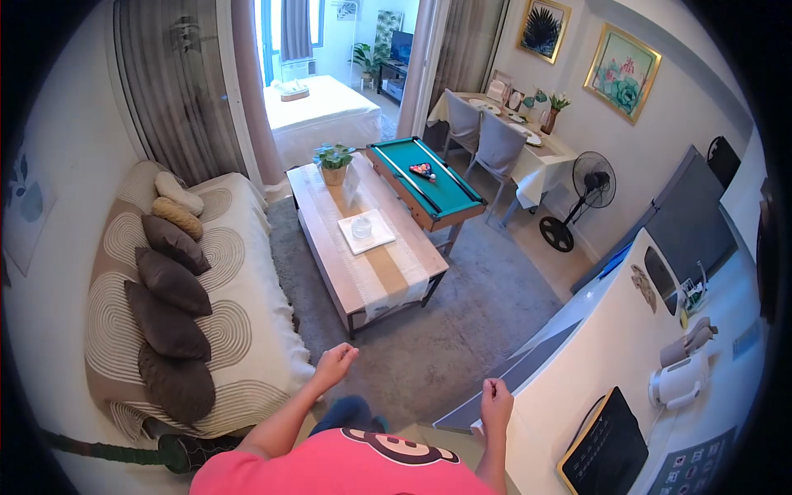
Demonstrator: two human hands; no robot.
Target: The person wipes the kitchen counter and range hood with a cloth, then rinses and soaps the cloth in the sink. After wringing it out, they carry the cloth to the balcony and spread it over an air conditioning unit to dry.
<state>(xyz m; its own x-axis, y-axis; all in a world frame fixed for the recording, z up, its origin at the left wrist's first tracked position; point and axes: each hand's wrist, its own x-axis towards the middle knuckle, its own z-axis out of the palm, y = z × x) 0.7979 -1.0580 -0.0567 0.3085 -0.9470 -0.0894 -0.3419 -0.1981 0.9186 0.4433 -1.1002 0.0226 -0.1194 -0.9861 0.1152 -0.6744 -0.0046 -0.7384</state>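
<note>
My left hand (334, 365) is raised over the grey rug (388, 346), just short of the coffee table's (330, 280) near end, its fingers curled together. My right hand (497, 402) is up beside the white counter (544, 412), also with fingers folded in. Nothing can be made out in either hand. A white tray (375, 241) with a clear glass item (360, 227) and a potted plant (334, 165) stand on the coffee table. Against its right side is a small pool table (445, 190) with a ball rack and two cues.
A sofa (256, 330) with several cushions (169, 322) lines the left. At the right are a standing fan (592, 183), a dining table (553, 158) with chairs, a white kettle (678, 381) and a black induction cooker (610, 454). A bed (322, 107) is beyond.
</note>
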